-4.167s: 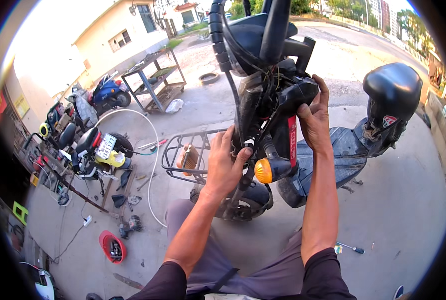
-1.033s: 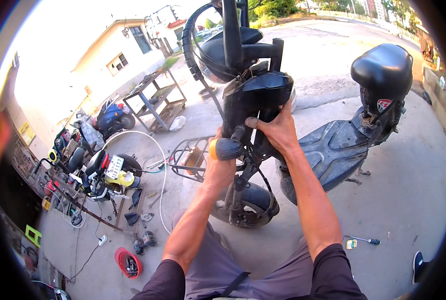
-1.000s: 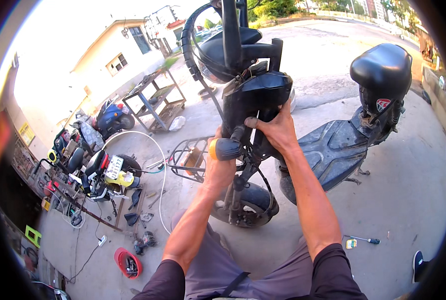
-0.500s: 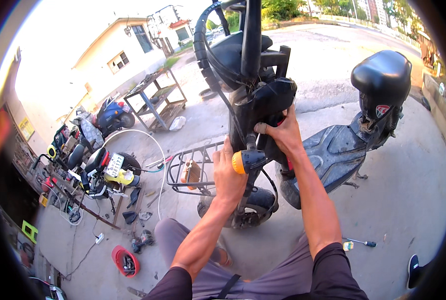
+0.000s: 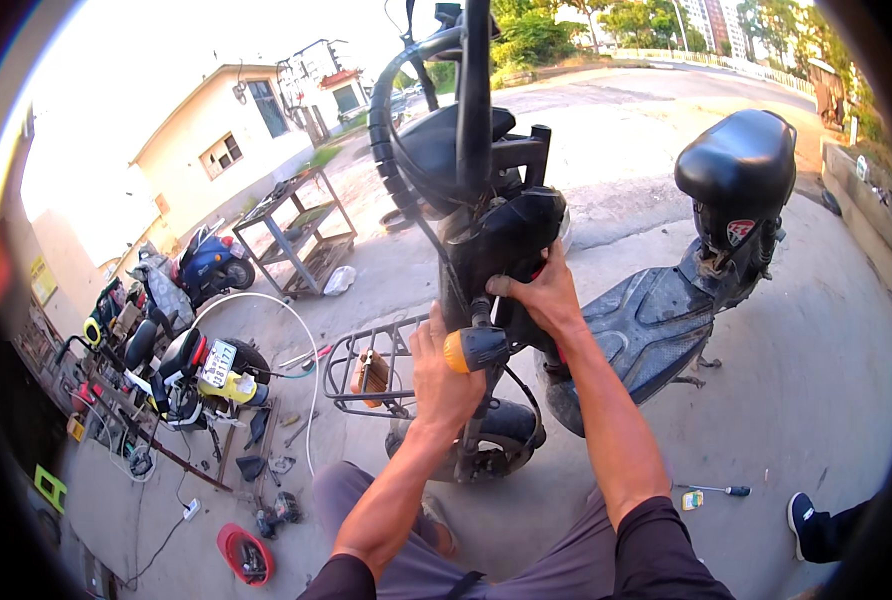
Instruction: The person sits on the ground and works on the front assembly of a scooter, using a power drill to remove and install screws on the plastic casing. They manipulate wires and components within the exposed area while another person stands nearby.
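In front of me stands a black scooter's front column (image 5: 471, 250), with a bar and cables rising from it and an orange-lensed turn signal (image 5: 466, 350) on a short stalk. My left hand (image 5: 446, 385) is curled at the column's left, beside and partly behind the signal; what its fingertips hold is hidden. My right hand (image 5: 551, 300) grips the column's black lower panel, its thumb at the top of the signal's stalk and its fingers round the right edge. A strip of red shows beside it. A wire rack (image 5: 346, 395) sticks out to the left, above the front wheel (image 5: 506, 455).
A footboard (image 5: 626, 330) and black seat (image 5: 731, 155) extend right. A screwdriver (image 5: 736, 491) and another person's shoe (image 5: 801, 525) are at lower right. Left are parked scooters (image 5: 181, 370), a hose (image 5: 306, 330), a metal cart (image 5: 291, 225) and a red helmet-like container (image 5: 234, 550) holding parts.
Since 4.2 seconds ago my right hand has come inward and lower on the panel. In the last second my left hand has emerged more from behind the signal. The other person's leg shows more.
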`<state>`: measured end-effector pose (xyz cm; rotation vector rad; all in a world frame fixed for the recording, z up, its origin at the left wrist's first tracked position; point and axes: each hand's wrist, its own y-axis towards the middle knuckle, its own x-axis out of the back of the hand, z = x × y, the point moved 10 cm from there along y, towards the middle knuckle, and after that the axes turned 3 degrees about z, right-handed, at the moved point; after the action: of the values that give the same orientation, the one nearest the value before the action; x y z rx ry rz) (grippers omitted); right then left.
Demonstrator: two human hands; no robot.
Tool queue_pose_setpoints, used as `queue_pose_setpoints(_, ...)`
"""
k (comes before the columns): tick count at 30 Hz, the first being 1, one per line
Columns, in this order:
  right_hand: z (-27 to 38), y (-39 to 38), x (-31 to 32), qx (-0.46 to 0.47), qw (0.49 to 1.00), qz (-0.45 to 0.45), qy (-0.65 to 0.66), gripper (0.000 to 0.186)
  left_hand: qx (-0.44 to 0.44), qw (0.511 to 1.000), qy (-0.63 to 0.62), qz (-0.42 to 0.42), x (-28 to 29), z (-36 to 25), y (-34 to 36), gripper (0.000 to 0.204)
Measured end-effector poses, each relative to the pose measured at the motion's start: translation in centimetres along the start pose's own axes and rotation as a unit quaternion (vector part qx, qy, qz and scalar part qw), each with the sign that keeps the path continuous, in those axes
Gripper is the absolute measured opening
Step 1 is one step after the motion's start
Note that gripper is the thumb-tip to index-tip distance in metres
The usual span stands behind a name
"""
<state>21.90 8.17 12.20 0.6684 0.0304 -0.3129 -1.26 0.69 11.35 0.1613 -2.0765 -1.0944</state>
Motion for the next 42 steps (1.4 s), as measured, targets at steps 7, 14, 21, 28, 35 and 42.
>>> queue_pose_setpoints(7,0.1,0.0,0.3,-0.026,0.998,0.007,-0.060,0.114,-0.011,0.998,0.003,0.060,0.5,-1.3,1.9,0.105)
queue_pose_setpoints(14,0.7,-0.2,0.5,-0.054,0.991,0.007,-0.123,0.115,0.042,0.999,0.014,0.008,1.0,-1.0,3.8,0.076)
queue_pose_setpoints(21,1.0,-0.3,0.9,-0.109,0.986,0.038,-0.124,0.120,0.036,0.996,0.057,-0.055,0.1,-0.7,4.1,0.054)
queue_pose_setpoints(28,1.1,0.4,1.0,-0.047,0.995,0.086,-0.008,0.084,0.073,0.997,0.012,-0.018,-1.3,0.8,3.6,0.076)
queue_pose_setpoints(35,2.3,0.8,3.4,-0.040,0.989,0.124,-0.068,0.055,0.083,0.991,0.099,-0.023,-1.2,1.6,3.4,0.104)
queue_pose_setpoints(42,3.8,1.3,7.0,-0.016,0.996,0.057,-0.070,0.035,0.024,0.997,0.075,-0.003,-1.9,0.4,3.6,0.089)
